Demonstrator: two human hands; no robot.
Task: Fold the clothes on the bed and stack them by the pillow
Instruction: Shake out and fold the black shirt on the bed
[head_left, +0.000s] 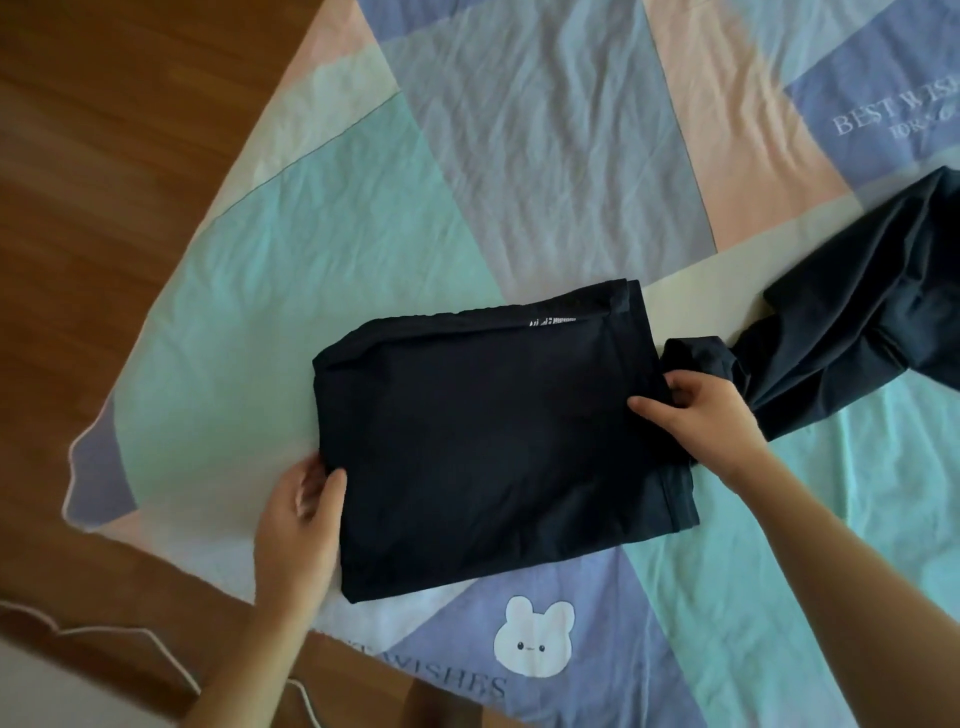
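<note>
Bed w/ patchwork sheet: folded dark garment lies mid-sheet. Left hand fingers curled round its left edge; right hand pinches right edge. 2nd dark garment unfolded, just right.

A patchwork cotton bedsheet in mint green, pale blue, peach, cream and lavender blocks covers the bed, creased across its middle. A white cartoon bunny face is printed on a lavender block at the sheet's near edge, with white lettering "WISHES" just left of it. More white lettering, "BEST WISHES", sits near the far right corner. Brown wooden plank flooring runs beyond the sheet's left edge.
</note>
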